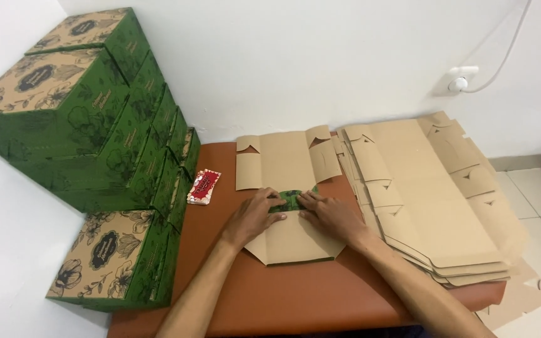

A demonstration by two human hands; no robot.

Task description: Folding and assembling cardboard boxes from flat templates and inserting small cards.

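Note:
A flat brown cardboard box blank (283, 164) lies on the reddish-brown table (295, 294), brown side up, with a strip of its green printed side showing at a fold in the middle. My left hand (253, 216) presses on the fold from the left. My right hand (330, 215) presses on it from the right. The fingertips of both hands meet at the green strip. The near flap (292, 244) of the blank lies under both palms.
A stack of flat brown box blanks (427, 194) lies at the right, overhanging the table edge. Finished green boxes with floral tops (82, 119) are piled at the left against the wall. A small red and white packet (203, 186) lies beside them. A wall socket (459, 80) is above.

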